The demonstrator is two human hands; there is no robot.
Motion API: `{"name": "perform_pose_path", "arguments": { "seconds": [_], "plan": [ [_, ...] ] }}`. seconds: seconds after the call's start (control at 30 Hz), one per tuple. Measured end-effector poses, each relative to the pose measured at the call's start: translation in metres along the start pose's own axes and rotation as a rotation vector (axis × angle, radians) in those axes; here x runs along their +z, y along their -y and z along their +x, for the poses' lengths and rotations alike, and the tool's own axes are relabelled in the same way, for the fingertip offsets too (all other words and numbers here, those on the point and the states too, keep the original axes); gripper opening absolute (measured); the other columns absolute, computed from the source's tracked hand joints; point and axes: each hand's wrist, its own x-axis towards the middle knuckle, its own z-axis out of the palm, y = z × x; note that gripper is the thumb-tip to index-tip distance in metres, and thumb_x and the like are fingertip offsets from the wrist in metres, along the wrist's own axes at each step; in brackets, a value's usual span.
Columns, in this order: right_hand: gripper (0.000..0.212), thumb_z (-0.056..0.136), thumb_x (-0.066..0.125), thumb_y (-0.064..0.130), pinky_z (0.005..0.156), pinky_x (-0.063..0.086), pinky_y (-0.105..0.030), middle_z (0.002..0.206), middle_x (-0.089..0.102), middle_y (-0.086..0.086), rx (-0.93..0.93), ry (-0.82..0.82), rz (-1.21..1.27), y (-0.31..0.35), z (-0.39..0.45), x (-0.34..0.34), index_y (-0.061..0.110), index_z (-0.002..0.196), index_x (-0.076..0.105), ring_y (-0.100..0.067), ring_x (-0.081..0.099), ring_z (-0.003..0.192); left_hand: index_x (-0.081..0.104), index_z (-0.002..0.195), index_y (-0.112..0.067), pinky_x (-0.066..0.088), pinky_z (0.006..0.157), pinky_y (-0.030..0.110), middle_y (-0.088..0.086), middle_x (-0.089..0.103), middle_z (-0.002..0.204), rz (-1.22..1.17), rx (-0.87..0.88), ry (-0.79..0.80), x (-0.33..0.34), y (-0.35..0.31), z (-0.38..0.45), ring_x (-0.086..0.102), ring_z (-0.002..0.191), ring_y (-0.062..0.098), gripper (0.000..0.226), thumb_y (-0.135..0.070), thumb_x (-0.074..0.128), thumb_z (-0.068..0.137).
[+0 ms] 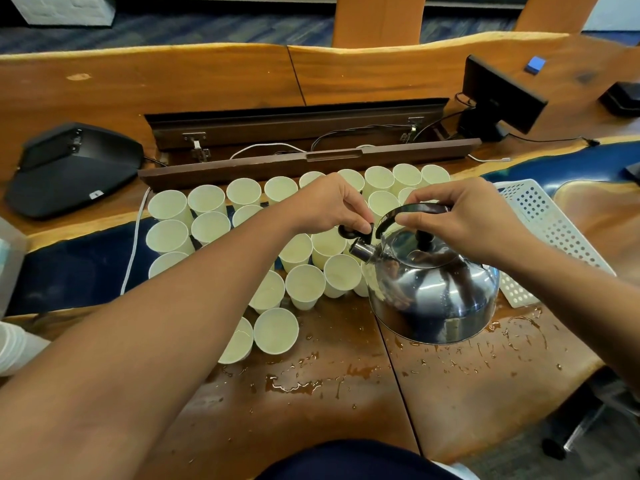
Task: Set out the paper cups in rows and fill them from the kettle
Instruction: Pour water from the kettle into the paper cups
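A shiny steel kettle (433, 292) stands on the wet wooden table (311, 410), its spout pointing left toward the cups. My left hand (332, 202) pinches the black spout cap (355, 232) just above the spout. My right hand (460, 216) curls over the kettle's black arched handle (415, 209), above the lid knob. Several white paper cups (304, 285) stand in rows across the table, from the far dark wooden strip down to the near edge of the group. My left forearm hides part of the middle rows.
Water lies in puddles (298, 382) in front of and to the right of the kettle. A white perforated basket (547, 230) sits right of the kettle. A black device (76, 168) lies at the far left, an open cable trough (294, 140) behind the cups, a small monitor (498, 98) at the far right.
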Motion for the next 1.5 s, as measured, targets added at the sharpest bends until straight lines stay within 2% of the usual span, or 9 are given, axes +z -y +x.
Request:
{"name": "perform_pose_path", "arguments": {
  "seconds": [0.3, 0.53, 0.7, 0.9, 1.07, 1.13, 1.3, 1.4, 1.5],
  "plan": [
    [0.017, 0.078, 0.079, 0.039, 0.058, 0.043, -0.007, 0.085, 0.069, 0.015, 0.031, 0.000, -0.007, 0.003, -0.001, -0.002, 0.029, 0.091, 0.076, 0.007, 0.061, 0.076, 0.080, 0.091, -0.026, 0.047, 0.060, 0.007, -0.020, 0.071, 0.075, -0.001, -0.004, 0.006, 0.003, -0.001, -0.001, 0.065, 0.079, -0.004, 0.013, -0.016, 0.079, 0.082],
    [0.025, 0.080, 0.078, 0.036, 0.071, 0.046, -0.014, 0.096, 0.067, 0.008, 0.031, 0.002, -0.033, 0.008, -0.002, -0.005, 0.023, 0.101, 0.076, -0.011, 0.062, 0.091, 0.081, 0.093, -0.024, 0.051, 0.071, 0.017, -0.015, 0.074, 0.081, 0.003, 0.001, 0.016, 0.003, -0.003, 0.000, 0.067, 0.083, 0.004, 0.013, -0.018, 0.080, 0.082],
    [0.025, 0.080, 0.078, 0.036, 0.070, 0.046, -0.013, 0.094, 0.067, 0.009, 0.035, 0.003, -0.028, 0.006, -0.003, -0.007, 0.024, 0.102, 0.076, -0.010, 0.062, 0.089, 0.080, 0.091, -0.026, 0.049, 0.068, 0.014, -0.017, 0.073, 0.079, 0.006, -0.003, 0.024, 0.004, -0.005, 0.001, 0.067, 0.081, -0.001, 0.012, -0.018, 0.080, 0.082],
    [0.013, 0.080, 0.078, 0.039, 0.054, 0.041, -0.007, 0.083, 0.070, 0.010, 0.038, -0.019, 0.009, -0.001, -0.009, -0.006, 0.031, 0.090, 0.074, -0.001, 0.061, 0.075, 0.080, 0.090, -0.026, 0.050, 0.070, 0.015, -0.017, 0.074, 0.078, 0.005, 0.013, 0.027, 0.006, -0.007, 0.002, 0.067, 0.080, 0.000, 0.012, -0.018, 0.080, 0.082],
    [0.017, 0.078, 0.078, 0.041, 0.064, 0.048, -0.022, 0.082, 0.072, 0.007, 0.032, -0.045, 0.055, -0.007, -0.010, -0.012, 0.029, 0.089, 0.077, -0.007, 0.064, 0.075, 0.081, 0.094, -0.022, 0.047, 0.064, 0.006, -0.017, 0.073, 0.079, 0.026, 0.035, 0.010, 0.004, -0.015, 0.003, 0.066, 0.078, -0.005, 0.013, -0.018, 0.080, 0.082],
    [0.019, 0.079, 0.077, 0.040, 0.068, 0.047, -0.021, 0.086, 0.072, 0.010, 0.018, -0.042, 0.079, -0.007, -0.009, -0.017, 0.027, 0.093, 0.077, -0.002, 0.064, 0.078, 0.081, 0.095, -0.022, 0.045, 0.063, 0.004, -0.017, 0.073, 0.078, 0.035, 0.052, -0.006, 0.001, -0.021, 0.003, 0.065, 0.077, -0.006, 0.014, -0.019, 0.080, 0.081],
    [0.013, 0.081, 0.077, 0.039, 0.065, 0.045, -0.015, 0.079, 0.070, 0.013, -0.013, -0.067, 0.109, -0.005, -0.003, -0.035, 0.030, 0.089, 0.076, 0.006, 0.062, 0.074, 0.080, 0.097, -0.022, 0.051, 0.075, 0.012, -0.012, 0.076, 0.085, 0.073, 0.073, -0.054, -0.011, -0.040, 0.009, 0.068, 0.083, -0.001, 0.016, -0.021, 0.081, 0.081],
    [0.021, 0.080, 0.078, 0.040, 0.073, 0.053, -0.024, 0.087, 0.073, 0.005, -0.030, -0.110, 0.111, -0.006, 0.008, -0.047, 0.025, 0.094, 0.077, -0.004, 0.066, 0.081, 0.080, 0.097, -0.024, 0.048, 0.078, 0.014, -0.016, 0.074, 0.084, 0.111, 0.083, -0.095, -0.020, -0.055, 0.014, 0.066, 0.084, -0.004, 0.015, -0.023, 0.079, 0.082],
    [0.023, 0.081, 0.078, 0.041, 0.072, 0.052, -0.024, 0.087, 0.074, -0.001, -0.068, -0.131, 0.108, -0.008, 0.023, -0.061, 0.023, 0.094, 0.077, -0.011, 0.067, 0.080, 0.080, 0.098, -0.024, 0.051, 0.083, 0.019, -0.013, 0.075, 0.088, 0.143, 0.078, -0.159, -0.028, -0.069, 0.022, 0.066, 0.086, -0.002, 0.015, -0.024, 0.078, 0.084]
  ]
}}
